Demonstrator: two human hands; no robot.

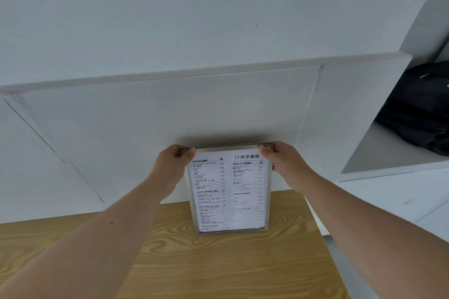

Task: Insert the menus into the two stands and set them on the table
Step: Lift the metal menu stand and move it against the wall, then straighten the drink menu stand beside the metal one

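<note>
Gripping both top corners, the left hand [173,162] and right hand [283,161] hold the stiff, probably light menu stand [229,192] upright on the wooden table [218,267].

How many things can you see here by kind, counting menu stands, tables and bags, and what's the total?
Clear-framed menu stand with printed white menu, held at its top corners by the left hand and right hand: 1
Light wood-grain table: 1
Black fabric bag on white shelf: 1
Total: 3
</note>
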